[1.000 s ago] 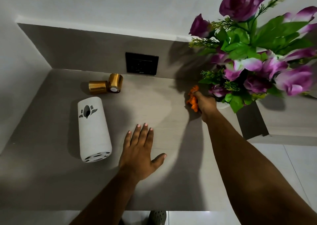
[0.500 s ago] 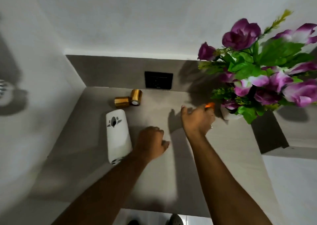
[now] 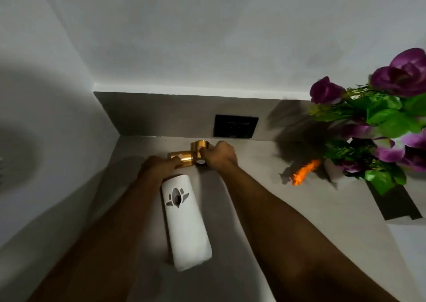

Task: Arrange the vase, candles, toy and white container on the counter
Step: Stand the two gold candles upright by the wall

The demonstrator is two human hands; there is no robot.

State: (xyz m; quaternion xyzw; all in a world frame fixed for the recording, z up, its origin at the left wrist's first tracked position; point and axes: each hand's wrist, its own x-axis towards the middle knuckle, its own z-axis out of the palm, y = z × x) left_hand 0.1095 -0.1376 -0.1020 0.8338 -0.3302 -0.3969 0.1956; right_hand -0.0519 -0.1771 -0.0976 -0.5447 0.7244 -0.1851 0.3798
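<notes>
Two gold candles lie at the back of the grey counter [image 3: 299, 214]. My left hand [image 3: 159, 164] closes on the left gold candle [image 3: 184, 157]. My right hand [image 3: 220, 155] grips the right gold candle [image 3: 201, 145]. The white container [image 3: 185, 221] lies on its side between my forearms, its leaf cut-out facing up. An orange toy [image 3: 305, 171] stands to the right, close to the white vase [image 3: 335, 173] of purple flowers [image 3: 391, 117].
A black wall socket [image 3: 235, 126] sits on the backsplash just behind the candles. A white wall closes the left side. The counter's edge drops off at the right front, past a dark notch [image 3: 396, 207].
Both hands have moved back to the gold candles and closed on them. The right hand let go of the orange toy, which now stands by the vase. The view shifted left.
</notes>
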